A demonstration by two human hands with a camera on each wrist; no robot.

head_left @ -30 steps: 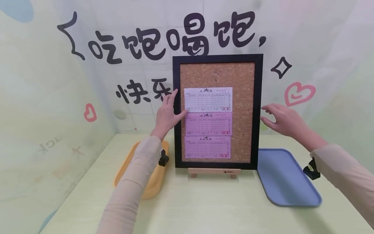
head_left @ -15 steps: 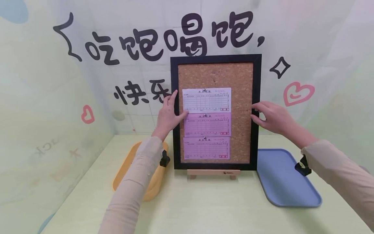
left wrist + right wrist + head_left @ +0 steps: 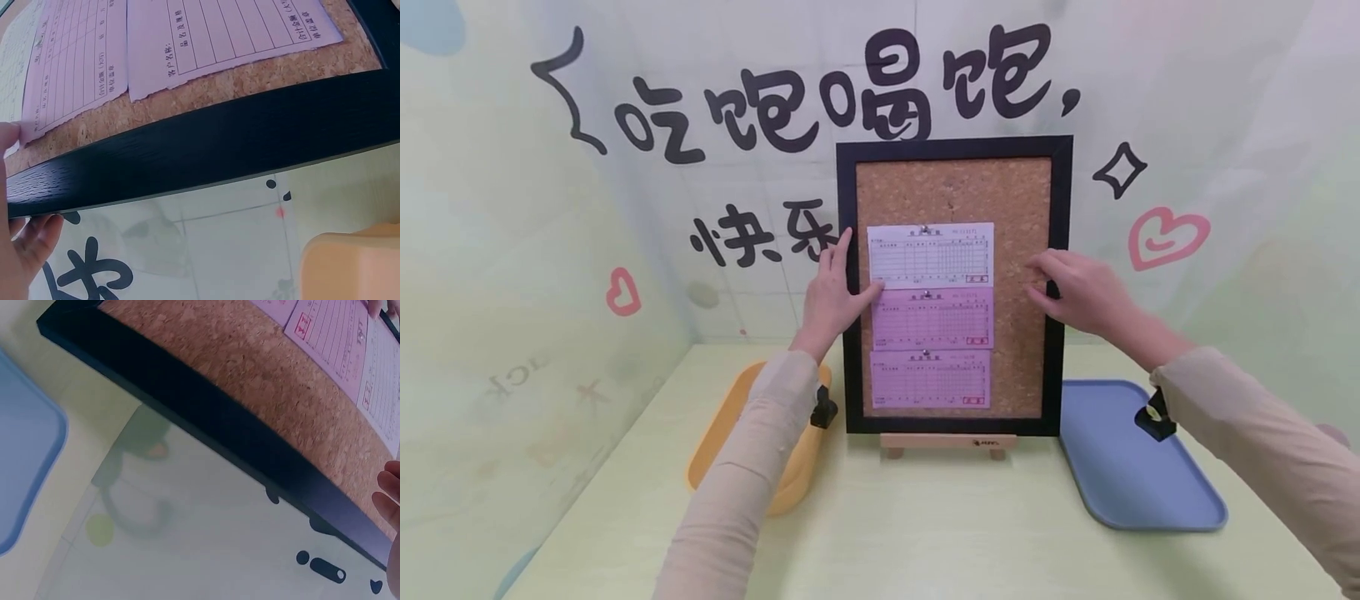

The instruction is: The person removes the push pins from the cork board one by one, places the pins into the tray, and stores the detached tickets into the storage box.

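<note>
Cork board (image 3: 1022,200): rough, grainy cork; frame (image 3: 1062,367) matt black wood. Slips (image 3: 931,317): thin matt paper. Stand (image 3: 949,441): pale bare wood. Trays (image 3: 1135,467): smooth plastic.

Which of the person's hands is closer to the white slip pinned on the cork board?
Left. The left hand touches the white slip at its lower corner; the right hand is over bare cork beside it.
</note>
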